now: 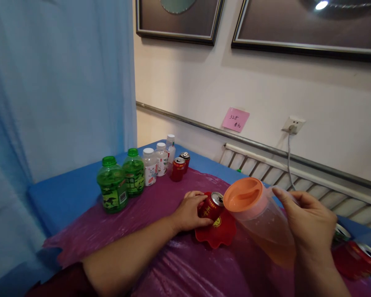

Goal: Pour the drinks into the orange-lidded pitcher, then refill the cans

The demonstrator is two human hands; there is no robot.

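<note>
My left hand [194, 210] is wrapped round a red drink can [211, 207], which leans to the right over a red scalloped mat [214, 235]. By its handle, my right hand [312, 222] grips a clear plastic pitcher [267, 231] with an orange lid [245, 194]. The pitcher tilts left, and its spout end is close beside the can's opened top. Brownish liquid lies in the lower part of the pitcher. Whether any liquid is flowing between the two cannot be made out.
Two green bottles [112, 185], several white-capped clear bottles [150, 167] and two red cans [177, 170] stand at the back left on a purple plastic sheet [160, 202]. More cans [357, 260] are at the right edge. A radiator [250, 169] runs along the wall, and a blue curtain [62, 82] hangs left.
</note>
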